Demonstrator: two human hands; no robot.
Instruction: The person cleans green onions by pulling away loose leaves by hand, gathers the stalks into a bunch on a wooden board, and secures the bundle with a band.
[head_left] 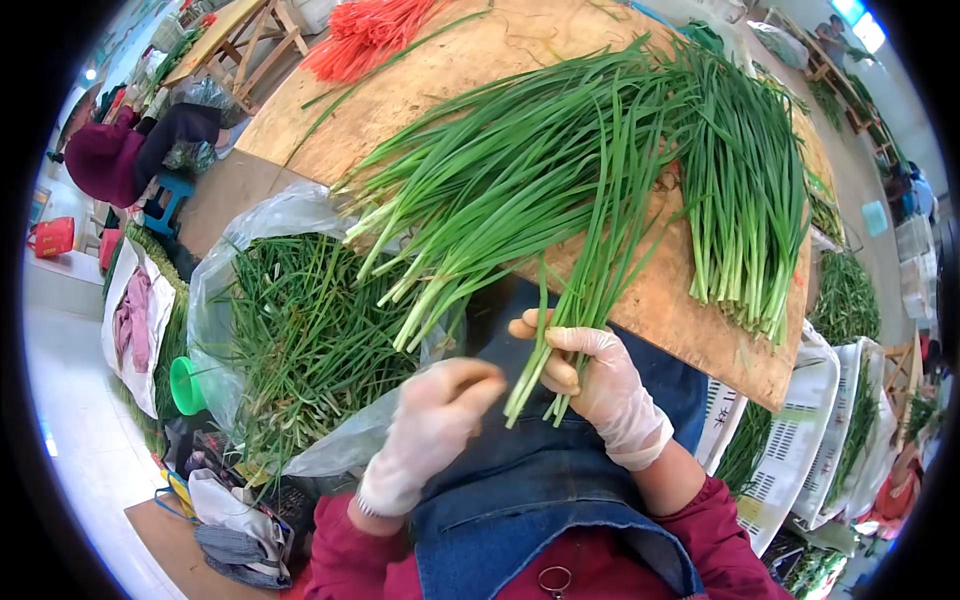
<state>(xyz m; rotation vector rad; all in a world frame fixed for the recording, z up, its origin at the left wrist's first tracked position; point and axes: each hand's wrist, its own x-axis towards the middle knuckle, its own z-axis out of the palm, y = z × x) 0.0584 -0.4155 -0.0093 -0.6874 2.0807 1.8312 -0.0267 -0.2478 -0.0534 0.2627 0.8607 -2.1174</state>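
My right hand (603,385), in a thin whitish glove, is closed round a small bunch of garlic chives (585,300). Their pale stem ends point down toward my lap, and the long leaves reach up over the board. Just left of those ends is my gloved left hand (435,425), its fingers curled together and blurred; what they hold, if anything, is hidden. A loose, spread heap of garlic chives (500,200) lies on the wooden board (660,335), stems toward me on the left. To its right sits a denser, more evenly aligned pile of garlic chives (745,200).
A clear plastic bag (215,300) full of loose green leaves stands left of my lap. Red ties (360,40) lie at the board's far edge. White crates (795,450) with greens stand at right. Another person (110,160) sits at far left near a blue stool (170,200).
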